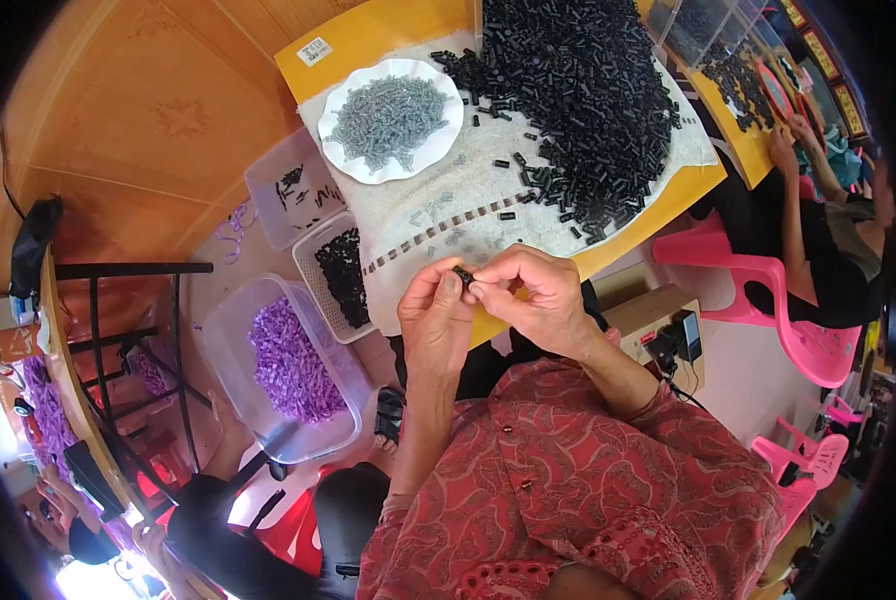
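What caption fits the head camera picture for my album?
Both hands, left hand and right hand, pinch a small black part above a cloth-covered table.

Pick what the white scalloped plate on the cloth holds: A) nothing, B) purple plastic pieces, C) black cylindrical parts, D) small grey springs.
D: the white scalloped plate carries a heap of small grey springs, while the black cylindrical parts lie piled on the cloth beside it and the purple pieces sit in a clear bin on the floor.

Red paisley-patterned shirt, small dark buttons
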### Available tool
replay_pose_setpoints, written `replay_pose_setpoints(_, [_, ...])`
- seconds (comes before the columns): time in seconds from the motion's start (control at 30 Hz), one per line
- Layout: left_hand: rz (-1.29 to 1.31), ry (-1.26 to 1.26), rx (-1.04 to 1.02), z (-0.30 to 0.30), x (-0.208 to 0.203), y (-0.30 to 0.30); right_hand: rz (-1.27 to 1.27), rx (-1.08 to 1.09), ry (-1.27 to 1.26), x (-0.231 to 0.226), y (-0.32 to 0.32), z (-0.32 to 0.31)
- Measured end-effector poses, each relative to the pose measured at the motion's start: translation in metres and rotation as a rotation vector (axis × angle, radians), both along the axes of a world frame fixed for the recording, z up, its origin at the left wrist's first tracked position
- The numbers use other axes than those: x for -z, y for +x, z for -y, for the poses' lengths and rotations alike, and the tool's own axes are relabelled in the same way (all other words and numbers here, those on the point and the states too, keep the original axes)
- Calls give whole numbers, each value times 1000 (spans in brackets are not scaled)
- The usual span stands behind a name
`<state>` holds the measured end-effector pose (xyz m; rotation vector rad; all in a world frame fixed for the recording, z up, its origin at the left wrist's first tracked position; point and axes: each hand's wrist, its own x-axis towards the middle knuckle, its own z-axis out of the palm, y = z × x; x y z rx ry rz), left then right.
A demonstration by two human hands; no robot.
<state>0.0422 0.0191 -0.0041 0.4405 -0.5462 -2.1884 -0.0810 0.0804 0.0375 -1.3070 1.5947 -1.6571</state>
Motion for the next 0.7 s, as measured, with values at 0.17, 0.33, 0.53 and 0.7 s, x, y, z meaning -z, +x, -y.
replay_pose_setpoints(0.17, [68, 25, -50, -3, -9, -5, -10, 9, 4, 2, 2, 1])
replay_pose_setpoints(0.33, [-4, 149, -55, -5, -1, -3, -10, 16, 2, 1, 6, 1])
replay_pose_setpoints(0.53, [-22, 198, -36, -4, -4, -2, 100, 13, -16, 8, 9, 0])
replay_pose_setpoints(0.7, [-26, 157, -40, -4, -3, -2, 82, 18, -27, 8, 9, 2])
